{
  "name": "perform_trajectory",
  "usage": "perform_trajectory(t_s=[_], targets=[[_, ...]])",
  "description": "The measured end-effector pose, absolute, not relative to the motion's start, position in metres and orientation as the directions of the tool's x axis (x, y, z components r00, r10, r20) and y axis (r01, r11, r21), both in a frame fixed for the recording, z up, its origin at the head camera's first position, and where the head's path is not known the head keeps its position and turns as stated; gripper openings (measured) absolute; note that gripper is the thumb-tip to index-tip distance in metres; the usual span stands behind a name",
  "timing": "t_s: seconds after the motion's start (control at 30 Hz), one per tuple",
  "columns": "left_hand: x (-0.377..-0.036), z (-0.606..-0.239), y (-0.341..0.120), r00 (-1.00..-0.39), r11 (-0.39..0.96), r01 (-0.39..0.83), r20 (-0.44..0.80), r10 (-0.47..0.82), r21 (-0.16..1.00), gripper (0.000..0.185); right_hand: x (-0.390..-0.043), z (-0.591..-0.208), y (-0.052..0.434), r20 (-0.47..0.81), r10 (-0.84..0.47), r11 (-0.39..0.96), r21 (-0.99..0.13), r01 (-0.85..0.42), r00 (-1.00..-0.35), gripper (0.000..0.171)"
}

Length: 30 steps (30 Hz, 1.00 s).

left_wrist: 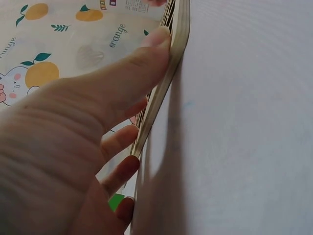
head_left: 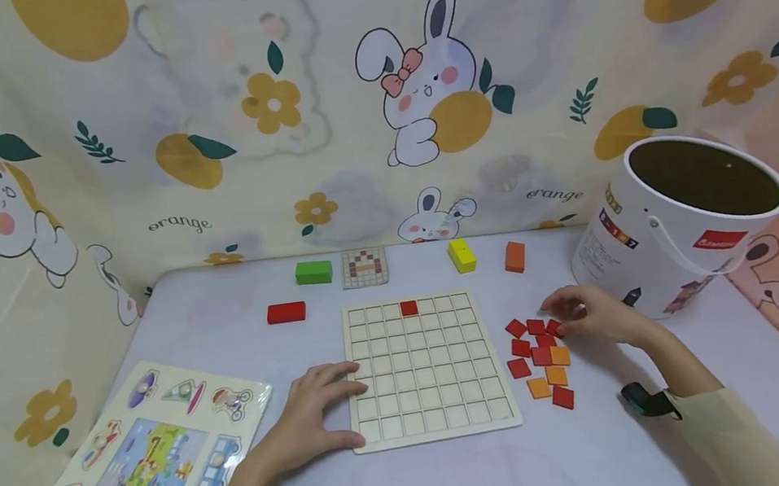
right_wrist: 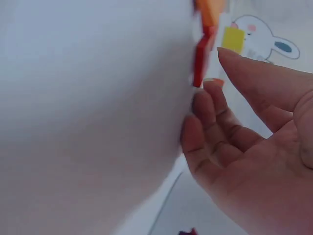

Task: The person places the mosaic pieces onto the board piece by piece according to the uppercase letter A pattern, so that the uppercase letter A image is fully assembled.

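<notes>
Wooden grid board (head_left: 426,368) centred on table (head_left: 465,479), only one red tile (head_left: 409,308) seated, top row; every other cell bare, so barely started. Loose pile of red and orange tiles (head_left: 541,360) just right of board, unplaced. Left hand (head_left: 316,413) flat, fingers straight, steadying board's left edge. Right hand (head_left: 591,315) at pile's top, fingertips on a tile.

Left wrist: thumb (left_wrist: 127,78) pressed against board edge (left_wrist: 168,63), nothing clasped.

Right wrist: fingertips (right_wrist: 212,90) touching red tile edge (right_wrist: 200,61); pinched or merely touched, cannot tell.
</notes>
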<state>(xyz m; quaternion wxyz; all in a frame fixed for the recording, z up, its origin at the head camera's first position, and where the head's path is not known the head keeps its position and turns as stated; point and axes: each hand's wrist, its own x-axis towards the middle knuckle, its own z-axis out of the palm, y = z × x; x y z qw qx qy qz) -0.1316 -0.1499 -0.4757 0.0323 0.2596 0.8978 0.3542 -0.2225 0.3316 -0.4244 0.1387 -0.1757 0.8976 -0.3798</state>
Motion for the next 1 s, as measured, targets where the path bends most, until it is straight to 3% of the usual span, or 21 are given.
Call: perform_trajectory(t_s=[0.63, 0.8, 1.0], targets=[[-0.131, -0.475, -0.151, -0.859, 0.611, 0.451, 0.131, 0.494, 0.651, 0.066, -0.228, -0.423, 0.321, -0.051, -0.432, 0.642, -0.718, -0.267, -0.901, 0.02], [-0.13, -0.475, -0.151, -0.86, 0.608, 0.451, 0.136, 0.492, 0.654, 0.066, -0.25, -0.403, 0.279, -0.04, -0.439, 0.617, -0.739, -0.269, -0.897, 0.016], [-0.131, -0.475, -0.149, -0.86, 0.605, 0.449, 0.134, 0.492, 0.658, 0.066, -0.273, -0.404, 0.193, -0.044, -0.606, 0.508, -0.789, -0.345, -0.794, 0.016]])
